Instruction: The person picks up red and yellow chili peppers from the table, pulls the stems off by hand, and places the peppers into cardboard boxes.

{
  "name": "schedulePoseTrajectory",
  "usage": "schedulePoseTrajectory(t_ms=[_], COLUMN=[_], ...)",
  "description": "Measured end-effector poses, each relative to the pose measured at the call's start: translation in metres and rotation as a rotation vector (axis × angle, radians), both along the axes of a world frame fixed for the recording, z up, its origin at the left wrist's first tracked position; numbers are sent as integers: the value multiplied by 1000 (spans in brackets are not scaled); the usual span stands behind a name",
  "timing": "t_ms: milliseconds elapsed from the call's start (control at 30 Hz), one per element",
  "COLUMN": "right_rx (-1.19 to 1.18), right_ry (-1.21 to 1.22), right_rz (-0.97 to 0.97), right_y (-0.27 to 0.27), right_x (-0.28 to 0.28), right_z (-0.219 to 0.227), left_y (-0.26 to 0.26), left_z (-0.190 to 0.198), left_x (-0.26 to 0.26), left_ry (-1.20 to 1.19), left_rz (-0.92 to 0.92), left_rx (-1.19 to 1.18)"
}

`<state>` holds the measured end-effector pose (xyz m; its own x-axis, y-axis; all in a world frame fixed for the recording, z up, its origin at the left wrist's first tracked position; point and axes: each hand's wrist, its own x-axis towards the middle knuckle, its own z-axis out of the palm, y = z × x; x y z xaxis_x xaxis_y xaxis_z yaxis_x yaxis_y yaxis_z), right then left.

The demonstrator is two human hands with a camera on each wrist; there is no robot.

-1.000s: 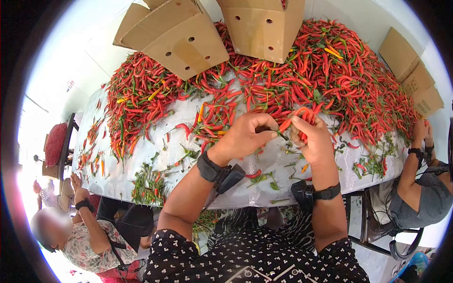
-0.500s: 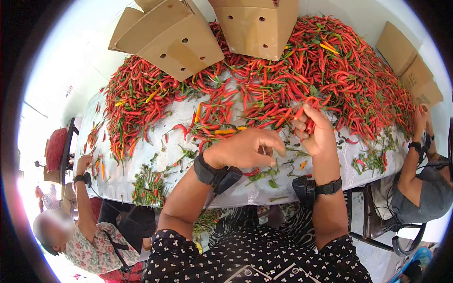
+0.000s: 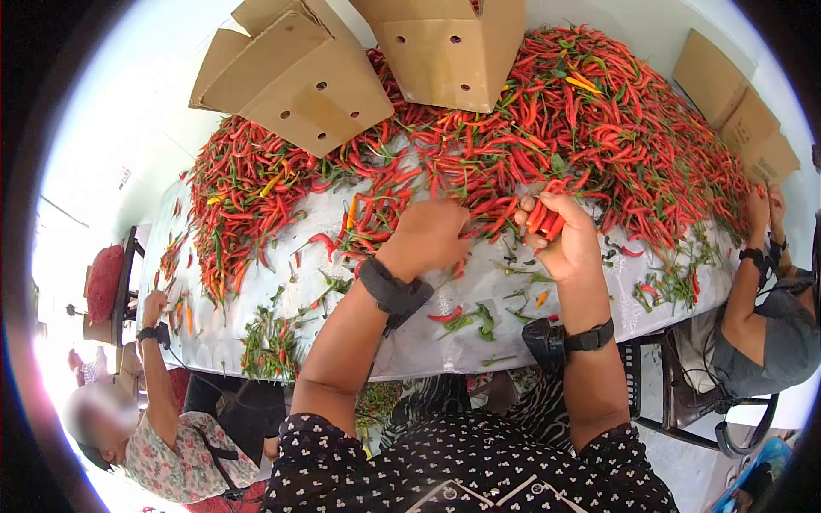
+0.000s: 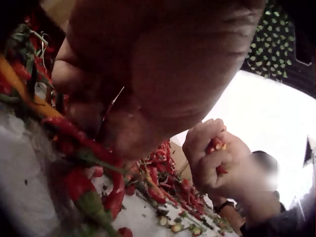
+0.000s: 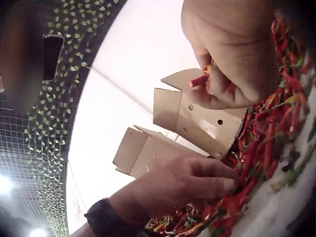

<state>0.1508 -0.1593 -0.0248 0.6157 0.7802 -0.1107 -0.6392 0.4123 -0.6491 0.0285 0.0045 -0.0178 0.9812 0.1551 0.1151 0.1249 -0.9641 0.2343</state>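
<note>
Several red chilies (image 3: 545, 222) are gripped in my right hand (image 3: 569, 235), their cut ends showing between thumb and fingers in the head view. In the right wrist view the right hand (image 5: 237, 54) is up over the pile, a chili end (image 5: 198, 81) poking out. My left hand (image 3: 425, 238) is blurred in the head view, low over loose chilies at the near edge of the pile. The right wrist view has the left hand's fingertips (image 5: 228, 183) down among red chilies; I cannot tell whether they pinch one. A red chili (image 4: 74, 132) lies right below them.
A large chili heap (image 3: 616, 137) covers the back of the table (image 3: 428, 342), with two cardboard boxes (image 3: 316, 81) behind. Green stems (image 3: 269, 342) are piled near the front edge. One person (image 3: 184, 436) sits at the left, another (image 3: 770, 342) at the right.
The left hand was at the right hand's chilies, then came away from them and moved left and down to the loose chilies. The right hand stays in place, keeping its bunch.
</note>
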Motion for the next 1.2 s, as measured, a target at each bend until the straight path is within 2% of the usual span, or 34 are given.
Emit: schedulePoseTrajectory(t_ms=[67,167,300,400,467,600,700,767,800,867,900,967,1100,1167,1200], right_rx=[-21,-83,-99,-91,-126,-118,-107,-142,-141,-180,-180,-245,-286,-344,-344], right_ry=[-16,-41,-68,-125,-163,-190,-198,-214,-215,-246,-246,-262,-332,-446,-446], right_rz=[0,-3,-1,17,18,39,51,39,38,46,46,44,51,23,22], right_y=[0,3,5,5,5,6,6,5,5,4,4,5,6,8,7], right_x=[-1,-6,-13,-14,-15,-14,-15,-17,-17,-18,-18,-19,-21,-26,-26], right_z=[1,4,7,6,8,4,3,6,7,9,9,9,11,14,15], left_y=[-1,0,4,4,3,-1,4,7,9,12,11,8,0,-6,-8], left_z=[3,5,-2,-1,9,7,-4,-8,-7,-4,-1,7,1,2,3], left_x=[-2,-5,-6,-6,-9,-9,-3,-2,-1,0,0,-3,2,1,1], left_ry=[131,175,117,59,117,127,231,-6,-7,-86,-86,-55,-64,-164,-163], left_rz=[-44,-91,-166,-116,-84,-82,-131,-140,-141,-4,-4,-22,-82,-204,-205], left_rx=[-19,-16,-32,-158,-305,-160,-70,-284,-284,-746,-746,-1061,-1106,-1151,-1150])
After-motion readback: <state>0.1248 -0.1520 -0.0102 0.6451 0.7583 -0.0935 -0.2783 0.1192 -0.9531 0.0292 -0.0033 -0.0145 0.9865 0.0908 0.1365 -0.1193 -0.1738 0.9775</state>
